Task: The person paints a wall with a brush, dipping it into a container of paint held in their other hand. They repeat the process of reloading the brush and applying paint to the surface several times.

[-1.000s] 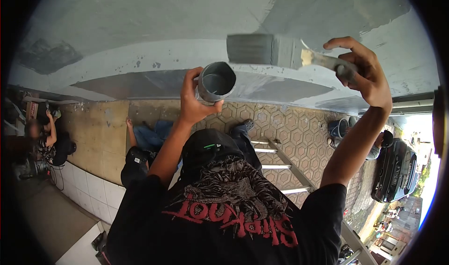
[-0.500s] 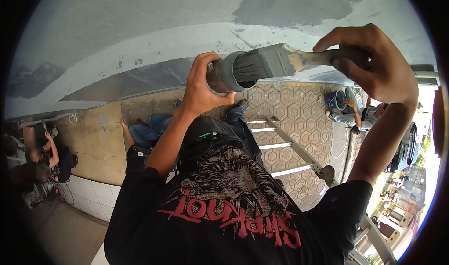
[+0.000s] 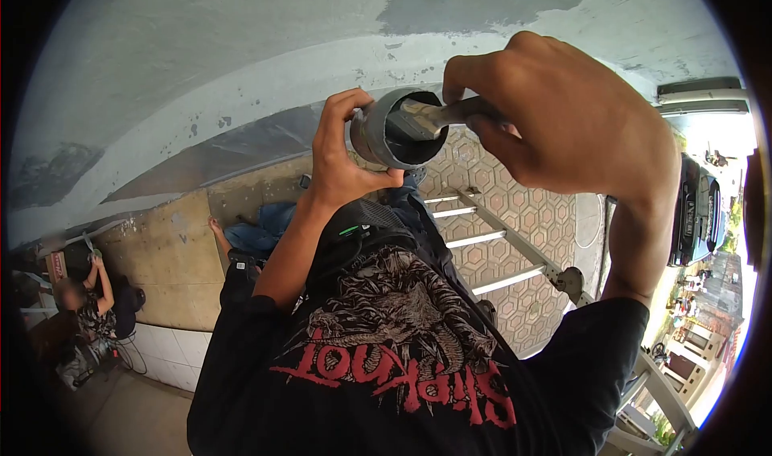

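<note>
My left hand (image 3: 342, 146) is wrapped around a paint cup (image 3: 371, 134) smeared with grey, its opening tipped toward my right hand. Dark grey paint shows inside the rim. My right hand (image 3: 555, 118) grips the handle of a paintbrush (image 3: 434, 118) between thumb and fingers. The brush's bristle end is down inside the cup, so the bristles are hidden. Both hands are raised in front of the wall (image 3: 273, 54), which has darker grey painted patches.
An aluminium ladder (image 3: 515, 251) stands below me on hexagonal paving (image 3: 531, 207). Another person (image 3: 96, 299) works at the lower left beside a tiled ledge (image 3: 165, 343). Someone's legs in jeans (image 3: 261, 227) show past my left forearm. A dark car (image 3: 696, 211) is parked at the right.
My right hand has moved left and pushed the brush from the cup's mouth down inside it. The cup now faces me more. The person with the bucket is out of sight.
</note>
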### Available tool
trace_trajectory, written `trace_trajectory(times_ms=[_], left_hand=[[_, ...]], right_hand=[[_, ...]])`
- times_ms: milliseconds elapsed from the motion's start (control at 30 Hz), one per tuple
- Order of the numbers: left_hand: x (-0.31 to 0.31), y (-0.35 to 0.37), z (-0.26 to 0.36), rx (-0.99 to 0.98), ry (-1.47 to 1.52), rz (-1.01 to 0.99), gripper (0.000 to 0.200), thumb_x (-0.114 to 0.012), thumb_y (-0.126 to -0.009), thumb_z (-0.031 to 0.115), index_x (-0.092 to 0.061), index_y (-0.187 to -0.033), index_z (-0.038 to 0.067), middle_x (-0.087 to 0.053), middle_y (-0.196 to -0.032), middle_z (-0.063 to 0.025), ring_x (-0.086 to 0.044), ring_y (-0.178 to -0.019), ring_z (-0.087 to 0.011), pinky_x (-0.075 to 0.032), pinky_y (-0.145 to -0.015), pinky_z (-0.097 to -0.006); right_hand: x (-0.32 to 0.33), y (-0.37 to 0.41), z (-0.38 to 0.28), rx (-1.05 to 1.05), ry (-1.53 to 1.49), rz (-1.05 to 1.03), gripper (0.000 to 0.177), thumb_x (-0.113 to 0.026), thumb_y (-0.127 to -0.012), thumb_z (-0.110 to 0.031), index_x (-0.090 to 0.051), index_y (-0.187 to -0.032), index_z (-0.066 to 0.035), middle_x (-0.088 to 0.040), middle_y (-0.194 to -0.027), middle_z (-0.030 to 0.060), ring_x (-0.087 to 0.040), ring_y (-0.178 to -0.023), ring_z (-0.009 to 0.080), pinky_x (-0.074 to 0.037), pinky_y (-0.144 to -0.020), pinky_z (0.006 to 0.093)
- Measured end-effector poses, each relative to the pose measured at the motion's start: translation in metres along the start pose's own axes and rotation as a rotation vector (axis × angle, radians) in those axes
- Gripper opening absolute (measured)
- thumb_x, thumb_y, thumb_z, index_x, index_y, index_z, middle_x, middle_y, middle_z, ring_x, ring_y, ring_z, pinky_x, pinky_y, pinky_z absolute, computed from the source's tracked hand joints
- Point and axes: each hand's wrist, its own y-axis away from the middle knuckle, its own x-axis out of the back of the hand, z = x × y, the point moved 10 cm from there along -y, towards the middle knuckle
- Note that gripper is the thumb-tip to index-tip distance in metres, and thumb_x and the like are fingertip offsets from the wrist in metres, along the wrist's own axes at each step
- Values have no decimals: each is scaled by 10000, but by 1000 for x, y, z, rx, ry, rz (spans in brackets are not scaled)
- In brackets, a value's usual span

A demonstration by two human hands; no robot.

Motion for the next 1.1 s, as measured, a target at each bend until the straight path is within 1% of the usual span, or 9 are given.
trace_trajectory(times_ms=[233, 333, 400, 433, 467, 533, 667, 767, 1100], left_hand=[[-4, -2, -3, -21, 36, -5, 906, -946, -596, 268, -465, -1313, -5, -507, -1261, -110, -613, -1073, -214, -540, -889, -352], [-7, -5, -8, 11, 12, -16, 889, -929, -598, 232, -465, -1316, -9, -515, -1254, -114, -620, -1074, -221, -548, -875, -359], [-12, -9, -10, 26, -26, -7, 865, -911, -601, 205, -471, -1313, -17, -530, -1240, -119, -624, -1075, -231, -557, -856, -364], [-14, -11, -9, 23, -25, -6, 865, -911, -601, 205, -471, -1313, -17, -530, -1240, -119, -624, -1075, -231, -557, -856, -364], [-15, -11, -10, 37, -45, 1, 861, -905, -602, 203, -474, -1311, -21, -538, -1230, -124, -625, -1074, -235, -559, -850, -366], [-17, -14, -10, 48, -66, 11, 856, -900, -602, 202, -476, -1310, -26, -546, -1221, -129, -626, -1072, -238, -562, -843, -368], [-19, -17, -9, 87, -13, 41, 856, -909, -583, 221, -486, -1294, 1, -556, -1196, -124, -613, -1064, -262, -537, -838, -385], [-22, -19, -4, 89, 18, 38, 845, -919, -563, 229, -503, -1272, 33, -562, -1185, -116, -599, -1069, -282, -515, -826, -403], [-38, -19, 11, 61, 26, -43, 869, -886, -612, 224, -475, -1322, -61, -556, -1231, -149, -636, -1092, -248, -553, -917, -366]], right_hand=[[23, 17, 6, 56, 25, 173, 216, -739, -771, -39, -689, -981, -53, -692, -724, 75, -612, -726, 262, -474, -749, 392], [51, 25, -4, 196, -4, 244, 184, -741, -770, -17, -691, -945, -44, -693, -695, 64, -618, -626, 204, -471, -630, 334], [54, 24, 17, 52, -150, 127, 170, -755, -758, 8, -691, -909, -36, -684, -673, 57, -619, -537, 130, -417, -490, 260], [75, 32, -17, 427, -202, 320, 169, -767, -769, 17, -701, -921, -12, -669, -657, 47, -604, -503, 74, -354, -414, 201], [71, 33, -10, 428, -199, 321, 169, -767, -769, 17, -701, -921, -12, -669, -657, 47, -604, -503, 74, -354, -414, 201], [63, 34, 26, 271, -329, 382, 179, -780, -796, -17, -711, -959, 9, -680, -678, 42, -628, -537, 93, -421, -474, 206], [57, 34, 30, 316, -345, 363, 153, -758, -835, -24, -718, -975, 24, -703, -746, 80, -684, -658, 124, -497, -572, 236], [38, 41, 63, 351, -776, 606, 172, -675, -946, -118, -668, -1012, 41, -699, -961, 137, -678, -843, 184, -559, -748, 309], [27, 63, 65, 406, -892, 617, 341, -580, -1023, -234, -618, -1087, 98, -625, -1062, 192, -698, -980, 290, -645, -787, 380]])
